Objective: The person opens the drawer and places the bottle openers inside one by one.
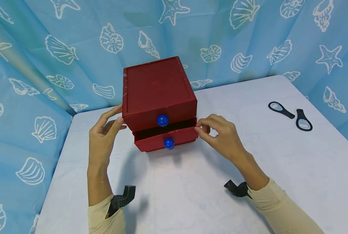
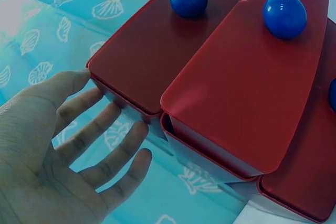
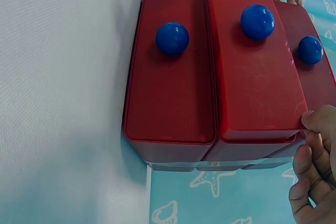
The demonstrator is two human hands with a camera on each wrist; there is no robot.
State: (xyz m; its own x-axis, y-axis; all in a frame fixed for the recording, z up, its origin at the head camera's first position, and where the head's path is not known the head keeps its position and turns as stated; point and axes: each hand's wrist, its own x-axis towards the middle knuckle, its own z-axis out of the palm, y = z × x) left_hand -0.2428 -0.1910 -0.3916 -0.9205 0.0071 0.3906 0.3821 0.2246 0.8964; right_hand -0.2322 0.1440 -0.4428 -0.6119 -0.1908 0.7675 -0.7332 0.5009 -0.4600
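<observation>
A dark red drawer cabinet point(image 1: 156, 86) with round blue knobs stands on the white table. Its middle drawer point(image 2: 241, 77) juts out past the drawers above and below, and a dark gap shows behind its front in the head view. On the cabinet's left side, my left hand point(image 1: 102, 135) touches the upper corner with thumb and fingertips, the fingers spread and mostly straight. My right hand point(image 1: 220, 135) pinches the right edge of the pulled-out drawer between thumb and forefinger. The lowest drawer point(image 3: 170, 87) sits flush in the right wrist view. What the drawers contain is hidden.
Two small black tools with oval rings, one point(image 1: 281, 110) beside the other point(image 1: 304, 120), lie on the right of the white table point(image 1: 174, 198). A blue curtain point(image 1: 83, 55) with white shell prints hangs behind and at both sides.
</observation>
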